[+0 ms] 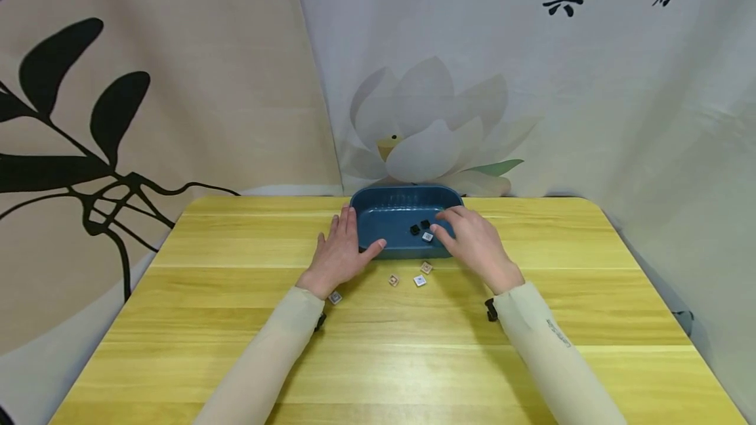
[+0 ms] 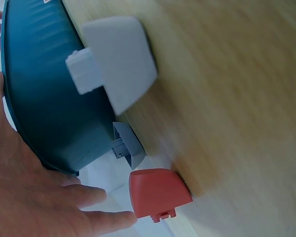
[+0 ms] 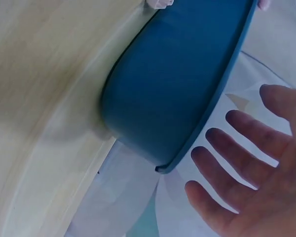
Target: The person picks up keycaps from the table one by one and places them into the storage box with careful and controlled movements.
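Note:
A dark blue tray (image 1: 407, 254) stands near the table's far edge, holding two black keycaps (image 1: 415, 230) and a white keycap (image 1: 428, 237). My left hand (image 1: 339, 251) rests along the tray's left side with its fingers straight and thumb at the front rim. Over the tray's right end is my right hand (image 1: 475, 241); its fingers look spread and hold nothing in the right wrist view. Two pale pinkish keycaps (image 1: 394, 279) and a white keycap (image 1: 420, 281) lie before the tray. By the left hand, the left wrist view shows a red keycap (image 2: 158, 192) and a grey keycap (image 2: 129, 144).
A wooden table (image 1: 413, 359) carries everything. Another light keycap (image 1: 335, 297) lies beside the left wrist. Behind the table hangs a printed curtain (image 1: 590, 103), close to the tray's far side.

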Demonstrator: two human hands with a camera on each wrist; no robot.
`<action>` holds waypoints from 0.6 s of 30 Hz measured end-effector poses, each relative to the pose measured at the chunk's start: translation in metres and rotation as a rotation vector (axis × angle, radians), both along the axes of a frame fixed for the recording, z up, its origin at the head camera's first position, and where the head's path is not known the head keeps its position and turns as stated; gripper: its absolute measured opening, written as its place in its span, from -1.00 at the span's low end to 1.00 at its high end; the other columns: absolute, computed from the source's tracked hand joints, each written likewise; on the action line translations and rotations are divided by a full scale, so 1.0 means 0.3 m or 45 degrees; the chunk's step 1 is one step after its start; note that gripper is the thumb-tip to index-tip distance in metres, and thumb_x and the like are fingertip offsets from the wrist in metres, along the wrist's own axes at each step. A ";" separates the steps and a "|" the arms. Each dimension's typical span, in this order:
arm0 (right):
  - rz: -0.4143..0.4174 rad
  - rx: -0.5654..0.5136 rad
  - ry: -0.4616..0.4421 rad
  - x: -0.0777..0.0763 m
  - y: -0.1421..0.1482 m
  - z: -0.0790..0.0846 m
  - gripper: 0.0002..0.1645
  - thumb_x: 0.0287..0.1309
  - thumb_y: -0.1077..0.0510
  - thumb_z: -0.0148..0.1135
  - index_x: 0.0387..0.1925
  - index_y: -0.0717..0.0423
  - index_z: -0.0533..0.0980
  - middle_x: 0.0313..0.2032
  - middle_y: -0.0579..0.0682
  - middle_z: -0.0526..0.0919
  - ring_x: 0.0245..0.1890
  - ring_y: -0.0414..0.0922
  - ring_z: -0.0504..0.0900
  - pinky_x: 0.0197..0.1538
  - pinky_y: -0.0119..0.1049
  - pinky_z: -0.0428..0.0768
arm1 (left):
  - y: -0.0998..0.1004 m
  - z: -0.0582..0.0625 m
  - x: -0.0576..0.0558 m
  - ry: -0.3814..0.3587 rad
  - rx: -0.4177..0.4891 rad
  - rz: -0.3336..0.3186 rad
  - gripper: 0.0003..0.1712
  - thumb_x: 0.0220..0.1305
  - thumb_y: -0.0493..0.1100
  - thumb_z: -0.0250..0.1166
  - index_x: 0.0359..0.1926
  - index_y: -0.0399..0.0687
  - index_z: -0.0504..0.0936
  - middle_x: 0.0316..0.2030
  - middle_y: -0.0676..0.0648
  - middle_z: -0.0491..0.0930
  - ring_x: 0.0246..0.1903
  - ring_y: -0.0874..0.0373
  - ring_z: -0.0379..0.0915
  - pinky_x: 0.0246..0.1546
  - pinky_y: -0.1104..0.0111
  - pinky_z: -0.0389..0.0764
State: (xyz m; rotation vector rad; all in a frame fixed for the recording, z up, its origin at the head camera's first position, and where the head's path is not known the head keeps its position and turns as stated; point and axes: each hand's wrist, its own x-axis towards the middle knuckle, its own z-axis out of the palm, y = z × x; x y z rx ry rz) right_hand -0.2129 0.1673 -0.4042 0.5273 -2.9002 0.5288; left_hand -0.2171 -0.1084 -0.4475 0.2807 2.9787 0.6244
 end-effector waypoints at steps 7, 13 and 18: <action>0.101 0.013 0.032 0.042 0.026 0.000 -0.45 0.49 -0.14 0.20 0.27 0.14 0.60 0.28 0.20 0.57 0.27 0.19 0.55 0.25 0.16 0.52 | -0.001 -0.005 0.003 0.007 0.005 -0.008 0.28 0.39 0.58 -0.05 0.64 -0.27 -0.27 0.65 -0.22 -0.35 0.60 -0.25 -0.27 0.42 -0.37 -0.03; 0.155 0.015 0.010 0.087 0.059 -0.003 -0.35 0.53 -0.19 0.11 0.40 0.13 0.49 0.40 0.21 0.45 0.38 0.21 0.44 0.37 0.17 0.40 | -0.005 -0.008 -0.002 0.026 0.007 -0.012 0.27 0.40 0.55 -0.02 0.64 -0.28 -0.26 0.65 -0.24 -0.34 0.60 -0.27 -0.26 0.41 -0.40 -0.02; 0.168 0.005 0.032 0.130 0.096 -0.009 -0.33 0.53 -0.20 0.11 0.41 0.15 0.47 0.41 0.22 0.44 0.38 0.23 0.43 0.38 0.19 0.38 | -0.003 -0.005 -0.002 0.013 0.014 -0.007 0.27 0.40 0.57 -0.04 0.65 -0.27 -0.27 0.65 -0.22 -0.35 0.60 -0.25 -0.26 0.42 -0.38 -0.02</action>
